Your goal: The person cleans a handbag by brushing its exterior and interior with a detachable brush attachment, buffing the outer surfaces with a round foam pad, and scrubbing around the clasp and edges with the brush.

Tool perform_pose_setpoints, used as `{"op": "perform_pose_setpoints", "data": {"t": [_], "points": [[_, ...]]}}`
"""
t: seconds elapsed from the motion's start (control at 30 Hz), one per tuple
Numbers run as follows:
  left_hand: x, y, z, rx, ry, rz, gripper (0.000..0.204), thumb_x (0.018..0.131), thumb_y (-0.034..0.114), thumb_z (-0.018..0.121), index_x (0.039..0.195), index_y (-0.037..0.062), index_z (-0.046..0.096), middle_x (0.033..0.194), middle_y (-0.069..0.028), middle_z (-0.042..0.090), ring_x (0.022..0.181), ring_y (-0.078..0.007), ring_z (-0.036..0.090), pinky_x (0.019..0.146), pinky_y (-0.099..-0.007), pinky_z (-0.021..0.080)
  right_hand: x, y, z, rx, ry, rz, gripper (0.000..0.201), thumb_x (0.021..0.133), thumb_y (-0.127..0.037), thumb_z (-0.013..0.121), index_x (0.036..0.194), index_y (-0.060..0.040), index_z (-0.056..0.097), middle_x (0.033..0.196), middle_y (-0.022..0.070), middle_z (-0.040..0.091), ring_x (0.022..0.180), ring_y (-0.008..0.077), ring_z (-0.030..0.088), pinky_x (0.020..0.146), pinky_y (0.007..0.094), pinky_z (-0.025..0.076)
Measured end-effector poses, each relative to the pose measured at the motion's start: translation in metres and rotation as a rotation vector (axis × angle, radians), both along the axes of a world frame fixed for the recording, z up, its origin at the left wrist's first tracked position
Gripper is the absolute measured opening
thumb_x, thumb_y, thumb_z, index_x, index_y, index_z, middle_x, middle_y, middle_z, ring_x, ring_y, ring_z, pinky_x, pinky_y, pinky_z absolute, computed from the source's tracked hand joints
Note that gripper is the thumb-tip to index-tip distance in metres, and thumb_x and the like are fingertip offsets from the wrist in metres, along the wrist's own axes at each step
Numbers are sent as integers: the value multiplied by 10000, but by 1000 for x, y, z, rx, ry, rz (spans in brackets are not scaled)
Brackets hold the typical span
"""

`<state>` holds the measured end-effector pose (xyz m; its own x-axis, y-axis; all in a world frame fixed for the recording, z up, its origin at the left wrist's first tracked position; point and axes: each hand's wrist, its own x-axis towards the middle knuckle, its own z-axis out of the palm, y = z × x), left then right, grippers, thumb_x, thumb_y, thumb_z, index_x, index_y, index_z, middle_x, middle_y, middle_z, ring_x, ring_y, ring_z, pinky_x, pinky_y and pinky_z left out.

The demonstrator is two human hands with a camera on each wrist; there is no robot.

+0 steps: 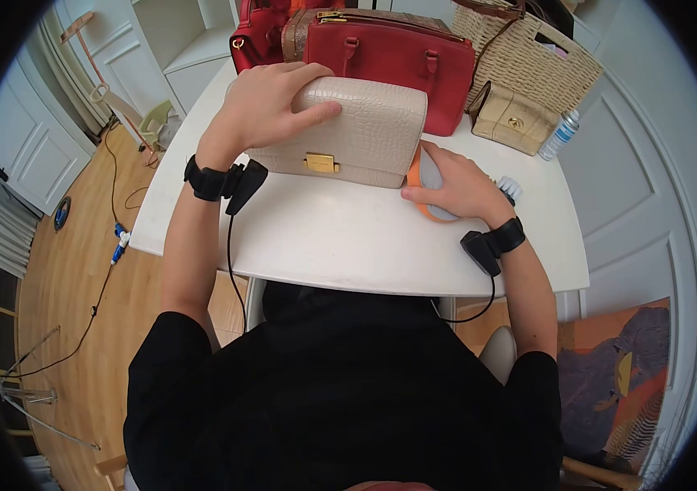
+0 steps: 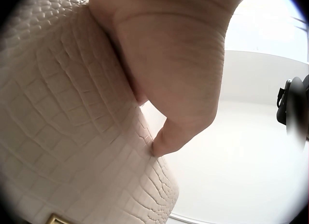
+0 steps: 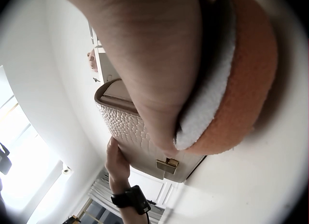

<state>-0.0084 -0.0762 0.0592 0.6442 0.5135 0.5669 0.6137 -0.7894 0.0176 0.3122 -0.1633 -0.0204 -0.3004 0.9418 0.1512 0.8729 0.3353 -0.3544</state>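
Observation:
A cream crocodile-textured handbag [image 1: 373,123] stands upright on the white table, its gold clasp [image 1: 321,163] facing me. My left hand [image 1: 262,106] holds it at the upper left, the thumb lying on the front flap and the other fingers over the top, partly hidden. In the left wrist view the thumb tip presses the bag's leather [image 2: 87,132]. My right hand [image 1: 463,186] grips an orange and grey sponge [image 3: 246,84] near the bag's lower right corner. The right wrist view shows the sponge's edge down close to the tabletop.
Behind the bag stand a red handbag [image 1: 389,65], another red bag [image 1: 260,37] and a woven straw bag [image 1: 520,57]. A small gold-beige bag [image 1: 512,119] and a spray can [image 1: 559,135] are at the right. A white bristled item [image 1: 509,188] lies beyond my right wrist.

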Motion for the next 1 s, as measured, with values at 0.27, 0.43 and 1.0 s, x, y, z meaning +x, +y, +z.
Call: {"op": "perform_pose_setpoints", "data": {"t": [0.27, 0.43, 1.0], "points": [[3, -42, 24, -141, 159, 178, 519, 949, 507, 636, 1258, 93, 675, 1032, -201, 740, 958, -382, 705, 850, -450, 543, 1, 1, -1, 9, 33, -57, 1001, 805, -695, 723, 1503, -27, 459, 1283, 331, 644, 1178, 463, 651, 1003, 474, 521], [-16, -47, 30, -190, 215, 272, 545, 940, 463, 649, 1349, 102, 632, 1020, -234, 736, 938, -418, 707, 858, -474, 544, -7, -4, 3, -79, 5, 78, 1007, 800, -704, 715, 1543, -88, 428, 1303, 281, 625, 1178, 452, 638, 1006, 472, 509], [-43, -29, 44, -519, 203, 22, 667, 987, 414, 624, 1542, 91, 444, 1136, -246, 720, 1038, -364, 711, 944, -407, 513, -13, -3, -5, 62, 179, 81, 1043, 788, -668, 759, 1562, -76, 389, 1359, 284, 602, 1218, 447, 624, 1039, 487, 498]]}}
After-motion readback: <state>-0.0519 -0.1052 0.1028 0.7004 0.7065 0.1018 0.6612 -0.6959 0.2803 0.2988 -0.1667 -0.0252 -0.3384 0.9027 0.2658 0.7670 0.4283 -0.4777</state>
